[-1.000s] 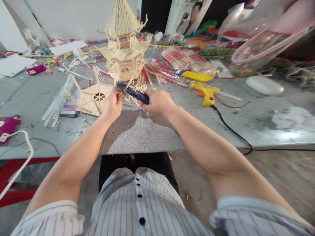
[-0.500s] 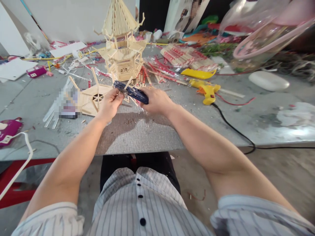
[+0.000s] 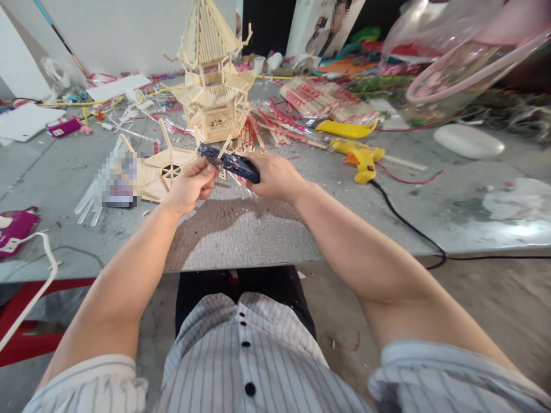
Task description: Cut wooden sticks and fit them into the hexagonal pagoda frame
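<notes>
My right hand [image 3: 275, 175] is wrapped around a dark blue hand tool [image 3: 236, 165] that looks like cutters; its exact kind is not clear. At the tool's left end, the fingers of my left hand [image 3: 196, 182] are pinched together. A thin wooden stick [image 3: 224, 145] slants up past the tool, in line with those fingers, and its lower part is hidden. Just behind my left hand lies a flat wooden stick frame [image 3: 155, 172] with upright posts and a spoked opening. Beyond both hands stands a tiered pagoda model [image 3: 215, 86] made of sticks.
A yellow glue gun [image 3: 361, 159] with a black cord lies to the right, near a yellow-handled tool [image 3: 346, 128]. Packs of chopsticks [image 3: 310, 97] lie behind. A white computer mouse-shaped object [image 3: 469, 141] is farther right. Clear glue sticks [image 3: 92, 198] and a purple power strip [image 3: 17, 229] are left.
My left hand has shifted very slightly around the tool's end. The right hand and the tool stay almost in place.
</notes>
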The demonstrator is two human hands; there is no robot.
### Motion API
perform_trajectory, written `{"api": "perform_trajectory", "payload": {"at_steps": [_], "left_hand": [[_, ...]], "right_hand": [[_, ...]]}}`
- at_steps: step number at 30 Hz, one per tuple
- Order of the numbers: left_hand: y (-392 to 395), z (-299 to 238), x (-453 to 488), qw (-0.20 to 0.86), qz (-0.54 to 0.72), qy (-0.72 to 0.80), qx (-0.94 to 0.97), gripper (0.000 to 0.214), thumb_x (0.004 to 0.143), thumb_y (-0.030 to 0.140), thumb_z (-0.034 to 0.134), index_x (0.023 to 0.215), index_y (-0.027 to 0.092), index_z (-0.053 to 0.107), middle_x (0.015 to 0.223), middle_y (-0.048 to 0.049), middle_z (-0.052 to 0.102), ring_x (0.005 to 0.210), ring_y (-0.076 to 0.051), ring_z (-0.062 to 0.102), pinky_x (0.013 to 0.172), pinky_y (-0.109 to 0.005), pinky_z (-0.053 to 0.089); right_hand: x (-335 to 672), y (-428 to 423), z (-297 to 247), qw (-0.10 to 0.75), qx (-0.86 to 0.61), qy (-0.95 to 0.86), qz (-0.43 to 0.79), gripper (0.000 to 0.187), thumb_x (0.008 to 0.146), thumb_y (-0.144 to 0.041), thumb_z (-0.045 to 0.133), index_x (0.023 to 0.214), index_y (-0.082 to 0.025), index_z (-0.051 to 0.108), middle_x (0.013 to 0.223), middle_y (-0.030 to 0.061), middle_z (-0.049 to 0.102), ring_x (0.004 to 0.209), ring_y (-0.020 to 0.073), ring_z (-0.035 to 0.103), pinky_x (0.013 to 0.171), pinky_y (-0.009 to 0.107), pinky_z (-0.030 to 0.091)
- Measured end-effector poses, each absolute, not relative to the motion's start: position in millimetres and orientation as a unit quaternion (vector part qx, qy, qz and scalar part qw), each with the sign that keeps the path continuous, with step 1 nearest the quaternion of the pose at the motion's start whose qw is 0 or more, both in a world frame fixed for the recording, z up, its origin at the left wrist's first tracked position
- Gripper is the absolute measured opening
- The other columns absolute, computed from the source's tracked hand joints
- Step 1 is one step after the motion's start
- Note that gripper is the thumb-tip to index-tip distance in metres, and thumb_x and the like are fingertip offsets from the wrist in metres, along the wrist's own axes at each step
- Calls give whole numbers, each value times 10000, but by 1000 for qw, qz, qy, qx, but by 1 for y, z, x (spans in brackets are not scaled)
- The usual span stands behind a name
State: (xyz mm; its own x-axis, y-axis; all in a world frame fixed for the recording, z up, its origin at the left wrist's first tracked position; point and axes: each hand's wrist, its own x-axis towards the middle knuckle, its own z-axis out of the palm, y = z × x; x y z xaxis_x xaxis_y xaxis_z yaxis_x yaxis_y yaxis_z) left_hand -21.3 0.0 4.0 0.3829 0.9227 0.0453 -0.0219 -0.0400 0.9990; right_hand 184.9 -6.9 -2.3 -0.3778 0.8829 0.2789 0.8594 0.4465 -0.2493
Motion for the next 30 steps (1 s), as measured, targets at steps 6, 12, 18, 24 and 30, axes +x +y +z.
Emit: {"api": "perform_trajectory", "payload": {"at_steps": [6,12,18,24,30], "left_hand": [[1,6,-25,622,380,369,577,306,798,388,657,649,174,497,478,87,234,376,-11,182,362,-143,127],[2,5,-27,639,378,344,575,290,797,371,658,651,168,511,464,88,237,370,-8,179,360,-133,135],[1,7,-27,643,372,356,568,290,825,354,630,653,165,492,468,91,238,365,-5,181,360,-122,147],[-3,14,-24,641,382,364,558,296,829,314,626,644,170,445,499,85,281,367,-1,191,359,-126,139],[-3,14,-22,619,390,382,564,291,847,308,597,647,184,426,493,90,222,374,-9,168,370,-135,126]], "right_hand": [[185,-8,-1,179,-527,-830,39,492,764,-254,502,1252,-202,546,1166,96,654,1016,253,598,809,329,429],[183,-11,2,168,-535,-828,35,448,764,-265,506,1201,-190,570,1114,101,669,962,253,613,782,335,424],[183,-11,1,157,-549,-821,18,350,761,-285,507,1086,-191,599,1026,89,682,897,243,613,730,320,406],[182,-11,2,143,-559,-817,10,288,767,-302,500,1010,-196,613,958,86,685,846,239,615,674,316,385],[179,-12,4,136,-572,-809,13,278,768,-313,496,975,-181,628,925,97,683,821,234,613,653,314,380]]}}
